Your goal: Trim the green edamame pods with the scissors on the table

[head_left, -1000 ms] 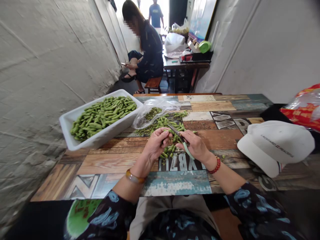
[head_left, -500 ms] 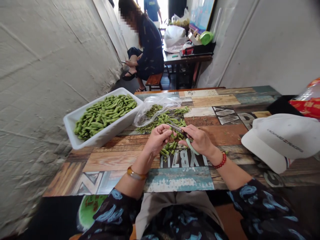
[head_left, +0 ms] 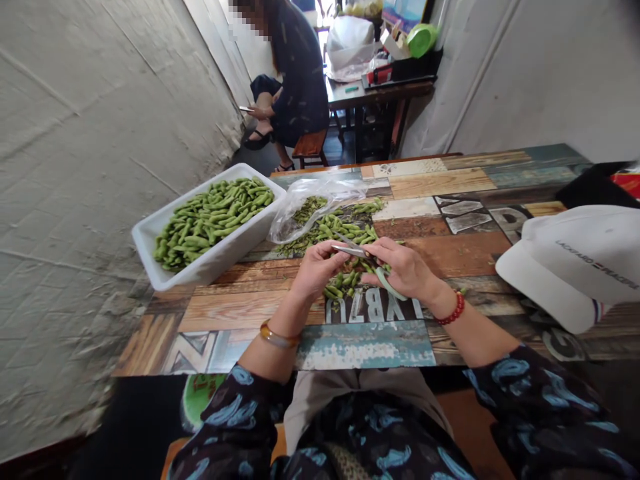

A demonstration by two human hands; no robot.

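Note:
My right hand [head_left: 404, 267] is closed around the pale green handles of a pair of scissors [head_left: 387, 283]. The blades point left, spread apart, and reach the fingertips of my left hand [head_left: 320, 267]. That left hand is pinched closed; whatever lies between its fingers is hidden. Under and beyond both hands, loose green edamame pods [head_left: 345, 230] are heaped on the patchwork-patterned table [head_left: 240, 307]. Trimmed bits and a clear plastic bag [head_left: 290, 223] lie just behind them. On the left stands a white tub [head_left: 240, 247] full of pods.
At the table's right end sits a white cap [head_left: 575, 260]. A rough wall [head_left: 75, 167] runs close along the left. Beyond the table, a person [head_left: 300, 80] sits on a wooden stool [head_left: 310, 143], holding a phone. A back table [head_left: 380, 93] carries bags and boxes.
The camera has tipped down a little, so the table sits higher in view. The scissor blades are spread wider at my left fingertips. Both hands stay close together over the pods.

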